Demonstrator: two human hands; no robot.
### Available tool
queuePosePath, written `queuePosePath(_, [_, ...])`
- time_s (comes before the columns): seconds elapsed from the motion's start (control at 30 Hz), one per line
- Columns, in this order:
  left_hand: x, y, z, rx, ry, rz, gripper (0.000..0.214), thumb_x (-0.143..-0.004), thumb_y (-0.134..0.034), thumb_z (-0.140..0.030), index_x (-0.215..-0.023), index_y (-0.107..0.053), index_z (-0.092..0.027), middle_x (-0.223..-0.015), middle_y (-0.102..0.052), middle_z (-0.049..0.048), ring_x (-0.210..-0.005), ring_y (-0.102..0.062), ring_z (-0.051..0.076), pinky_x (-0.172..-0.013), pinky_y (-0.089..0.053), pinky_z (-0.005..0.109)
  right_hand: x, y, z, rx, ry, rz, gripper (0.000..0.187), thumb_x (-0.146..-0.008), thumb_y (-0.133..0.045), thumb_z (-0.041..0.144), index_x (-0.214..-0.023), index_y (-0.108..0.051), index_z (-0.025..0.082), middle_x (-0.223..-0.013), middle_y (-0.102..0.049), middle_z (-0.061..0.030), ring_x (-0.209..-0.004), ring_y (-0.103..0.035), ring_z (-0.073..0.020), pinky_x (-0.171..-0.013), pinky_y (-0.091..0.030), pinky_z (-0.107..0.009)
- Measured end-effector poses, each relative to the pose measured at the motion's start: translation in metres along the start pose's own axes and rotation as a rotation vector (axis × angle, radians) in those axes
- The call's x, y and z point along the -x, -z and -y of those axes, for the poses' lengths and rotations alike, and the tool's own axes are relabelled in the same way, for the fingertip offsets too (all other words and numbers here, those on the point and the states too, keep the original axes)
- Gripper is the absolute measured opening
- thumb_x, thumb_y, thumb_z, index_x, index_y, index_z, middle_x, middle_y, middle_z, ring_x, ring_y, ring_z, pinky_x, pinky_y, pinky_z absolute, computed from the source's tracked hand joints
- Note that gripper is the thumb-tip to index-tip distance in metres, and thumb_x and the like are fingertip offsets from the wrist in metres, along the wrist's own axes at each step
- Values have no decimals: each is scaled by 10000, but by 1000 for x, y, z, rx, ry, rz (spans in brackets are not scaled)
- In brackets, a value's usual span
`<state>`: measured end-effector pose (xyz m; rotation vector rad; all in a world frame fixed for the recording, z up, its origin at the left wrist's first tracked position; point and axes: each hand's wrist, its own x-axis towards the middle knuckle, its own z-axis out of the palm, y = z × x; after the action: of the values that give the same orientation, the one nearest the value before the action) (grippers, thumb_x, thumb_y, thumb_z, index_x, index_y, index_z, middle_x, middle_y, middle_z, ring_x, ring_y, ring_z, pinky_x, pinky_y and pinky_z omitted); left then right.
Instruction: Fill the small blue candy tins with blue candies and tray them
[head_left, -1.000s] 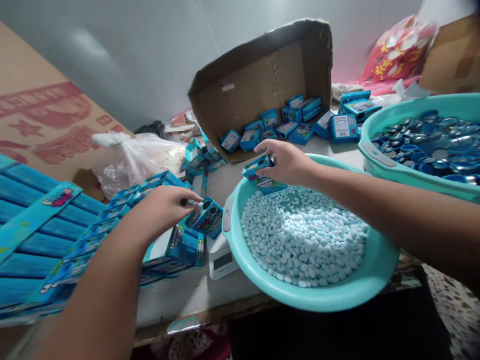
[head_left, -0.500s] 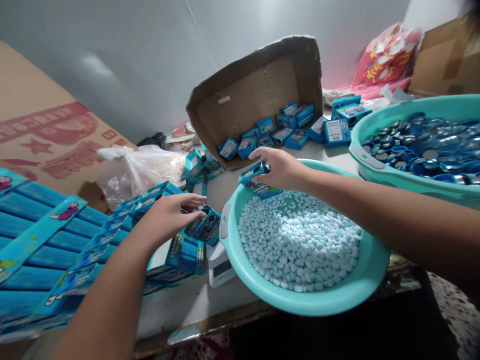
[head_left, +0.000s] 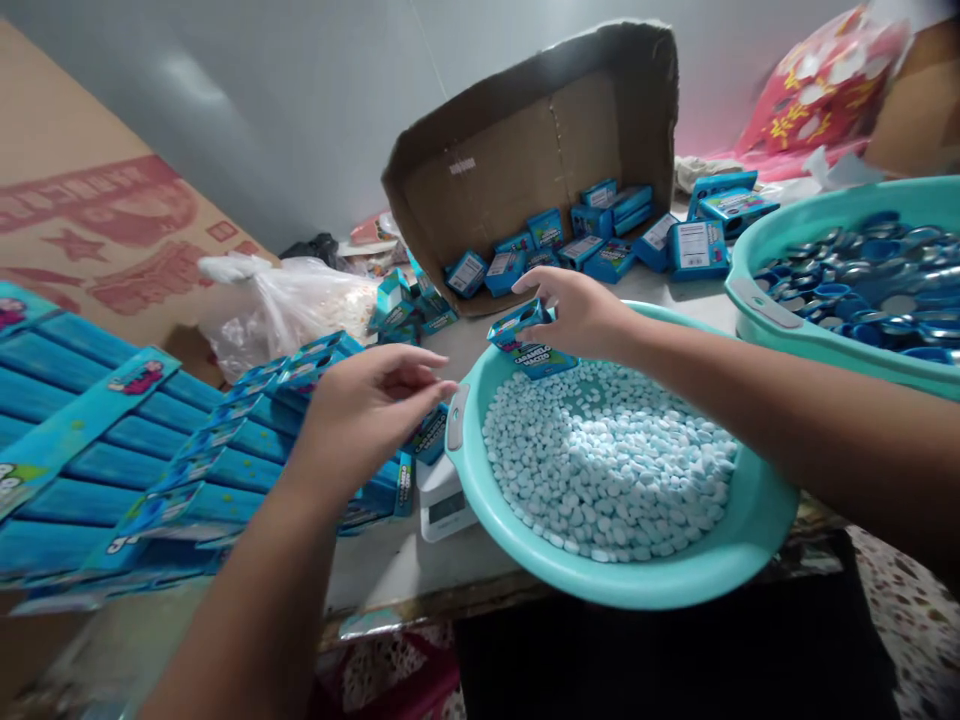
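My right hand grips a small blue candy box over the far left rim of a turquoise basin. Pale blue and white candies fill the basin's bottom. Just left of the rim is my left hand, its thumb and index finger apart and nothing visible between them. Beneath its fingertips, another blue candy box is partly hidden and appears to rest on a white scale.
Rows of blue boxes stand at left. A tipped cardboard box with several blue boxes lies behind. Another turquoise basin at right holds blue and silver pieces. A tied plastic bag stands at back left.
My left hand has risen slightly and moved right, away from the box beneath it. My right hand still holds its box above the basin. The view has shifted a little.
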<state>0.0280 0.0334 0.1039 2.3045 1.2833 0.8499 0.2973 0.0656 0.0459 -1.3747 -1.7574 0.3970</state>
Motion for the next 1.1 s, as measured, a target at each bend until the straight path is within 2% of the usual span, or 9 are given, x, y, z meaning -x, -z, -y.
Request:
queuePosePath(0.1, [2,-11,-26,-86,-138,54,177,-821,-748,-349,-920,-763,-203,-844,-752,27,-767,-701,160,-705,-562,259,0,2,2,-2,-46,15,574,-688,-828,311,-1229,-661,215,-982,-609,-43,-787,-528,-172,-731,-472,-326])
queuePosePath(0.2, [-3,-5,-28,-202,-150,-15,136,-825,-733,-335,-874,-774,-215,-837,-759,14,-760,-691,157,-695,-540,258,1,4,4,1,-51,17,575,-693,-830,341,-1229,-663,216,-982,-599,-42,-773,-510,-164,-727,-468,-329])
queuePosePath(0.3, [-6,7,-11,-257,-4,-107,169,-802,-734,-372,-862,-777,-220,-811,-763,11,-751,-693,175,-667,-525,273,1,5,3,4,-46,19,572,-699,-825,353,-1231,-660,221,-988,-596,-41,-773,-509,-163,-730,-471,-331])
queuePosePath(0.43, [-5,11,18,-301,198,-110,260,-764,-740,-458,-871,-771,-222,-798,-763,11,-748,-697,201,-670,-537,292,1,4,1,6,-54,26,575,-703,-822,352,-1237,-651,227,-1028,-602,-54,-773,-521,-167,-738,-484,-341])
queuePosePath(0.53, [-2,8,32,-287,246,-94,256,-764,-733,-455,-853,-767,-217,-815,-765,16,-771,-706,211,-675,-538,291,1,3,0,16,-56,32,593,-698,-830,365,-1245,-648,230,-1057,-608,-64,-775,-533,-174,-747,-493,-354])
queuePosePath(0.63, [0,4,36,-280,259,-93,248,-766,-731,-444,-855,-765,-215,-818,-765,17,-781,-705,212,-682,-534,287,1,3,1,20,-54,30,587,-703,-827,370,-1245,-651,227,-1054,-610,-65,-777,-535,-175,-752,-494,-358])
queuePosePath(0.93, [4,5,34,-294,207,-82,233,-796,-717,-430,-852,-760,-208,-818,-764,12,-773,-701,199,-705,-532,288,2,4,5,21,-60,42,572,-704,-820,343,-1236,-655,215,-1025,-602,-58,-768,-516,-168,-741,-480,-344])
queuePosePath(1.03, [8,-3,23,-197,188,-119,225,-799,-725,-422,-845,-751,-203,-832,-763,17,-777,-703,195,-716,-551,294,2,4,6,14,-69,39,584,-703,-821,342,-1248,-653,216,-1040,-606,-61,-774,-523,-170,-743,-483,-348])
queuePosePath(1.1, [12,-13,7,-89,153,-95,219,-812,-721,-417,-847,-745,-202,-854,-763,22,-792,-706,193,-733,-568,299,1,3,6,5,-77,41,587,-700,-823,337,-1250,-653,220,-1039,-611,-61,-777,-530,-174,-744,-488,-351])
